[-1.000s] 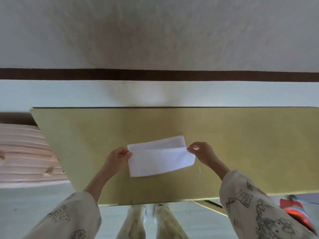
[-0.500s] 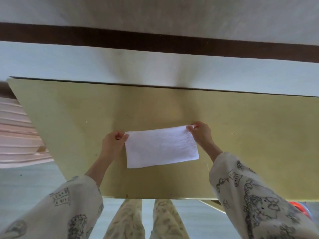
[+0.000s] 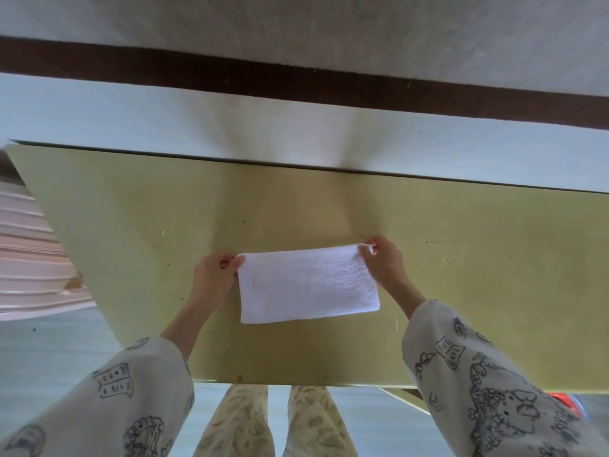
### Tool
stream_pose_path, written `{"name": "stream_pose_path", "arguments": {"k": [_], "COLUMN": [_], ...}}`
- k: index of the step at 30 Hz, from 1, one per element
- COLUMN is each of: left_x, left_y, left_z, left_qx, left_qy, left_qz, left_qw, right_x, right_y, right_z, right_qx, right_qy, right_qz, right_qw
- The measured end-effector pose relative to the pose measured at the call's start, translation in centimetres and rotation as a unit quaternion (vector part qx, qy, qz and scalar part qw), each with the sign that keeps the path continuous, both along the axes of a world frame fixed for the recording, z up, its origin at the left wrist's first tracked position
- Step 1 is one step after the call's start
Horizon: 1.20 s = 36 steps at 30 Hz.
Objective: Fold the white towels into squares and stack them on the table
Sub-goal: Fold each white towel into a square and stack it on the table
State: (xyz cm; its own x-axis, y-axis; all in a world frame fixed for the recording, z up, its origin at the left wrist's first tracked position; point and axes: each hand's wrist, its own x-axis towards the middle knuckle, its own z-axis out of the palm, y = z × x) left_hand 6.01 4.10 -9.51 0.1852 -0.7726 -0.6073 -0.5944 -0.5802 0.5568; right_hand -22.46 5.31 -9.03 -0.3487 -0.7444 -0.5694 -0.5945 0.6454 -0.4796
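Note:
A white towel [image 3: 306, 285], folded into a wide rectangle, lies flat on the yellow-green table [image 3: 131, 225] near its front middle. My left hand [image 3: 214, 273] pinches the towel's far left corner. My right hand [image 3: 382, 263] pinches its far right corner between thumb and fingers. Both hands keep the far edge down at table level. No other towel is in view.
The table runs along a pale wall with a dark brown band [image 3: 296, 77]. A pink ribbed object [image 3: 29, 258] sits off the table's left end. A red thing [image 3: 566, 402] peeks out at the lower right. My legs [image 3: 273, 423] stand under the front edge.
Both hands carried the towel's near edge up and over to the far edge, closing the fold; the towel now lies flat as one rectangle. The camera tilted down.

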Motion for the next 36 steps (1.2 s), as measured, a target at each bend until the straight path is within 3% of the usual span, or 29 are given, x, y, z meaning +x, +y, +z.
{"name": "stream_pose_path", "arguments": {"k": [13, 30, 32, 34, 36], "left_x": [-0.4, -1.5, -2.0, -2.4, -3.2], "left_y": [-0.2, 1.4, 2.0, 3.6, 5.5], "left_z": [-0.5, 0.1, 0.7, 0.3, -0.7], "left_qx": [0.009, -0.078, -0.149, -0.234, -0.286], "left_qy": [-0.042, -0.117, -0.176, -0.262, -0.275], "left_qz": [-0.004, -0.01, -0.055, -0.182, -0.278], "left_qw": [0.999, 0.99, 0.972, 0.918, 0.875], "right_x": [0.1, 0.2, 0.2, 0.3, 0.3], "right_y": [0.0, 0.6, 0.8, 1.0, 1.1], "right_z": [0.0, -0.4, -0.5, -0.5, -0.7], "right_qx": [-0.01, -0.061, -0.075, -0.086, -0.096], "right_qy": [0.01, -0.005, -0.021, -0.032, -0.04], "right_qz": [0.005, -0.034, -0.05, -0.063, -0.075], "right_qw": [1.0, 0.998, 0.996, 0.994, 0.992]}}
